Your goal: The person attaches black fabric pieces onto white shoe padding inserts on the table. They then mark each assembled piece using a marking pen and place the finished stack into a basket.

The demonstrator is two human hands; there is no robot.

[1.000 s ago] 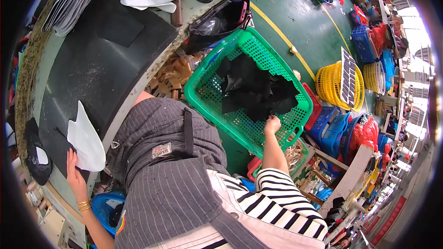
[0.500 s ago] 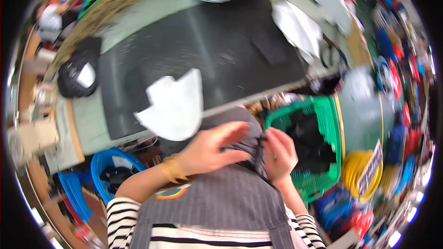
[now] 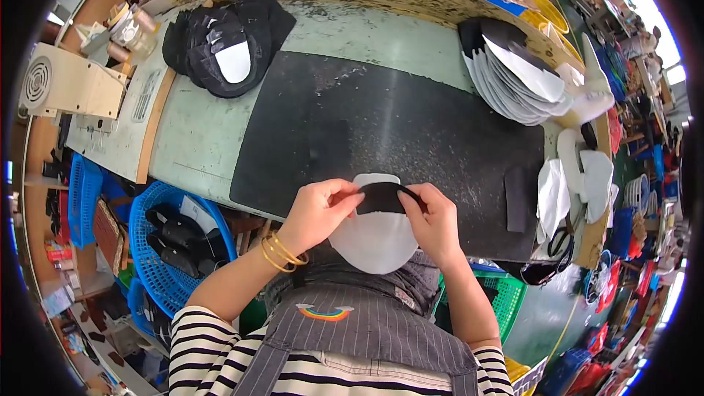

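Note:
My left hand pinches one end of a curved black strip of material, and my right hand pinches the other end. Between them the strip spans the upper part of a white, rounded flat piece, which sticks out past the table edge toward my lap. Whether the strip rests on the white piece or is held just above it, I cannot tell. Beneath lies a black mat scattered with pale specks.
Stacked grey-white pieces stand at the back right, black pieces at the back left. Scissors and a narrow black piece lie right. A blue basket and a green basket stand below the table.
My hands were apart near my lap, the right one by the green basket; now both hold the black strip over the white piece. The view has turned and become sharper.

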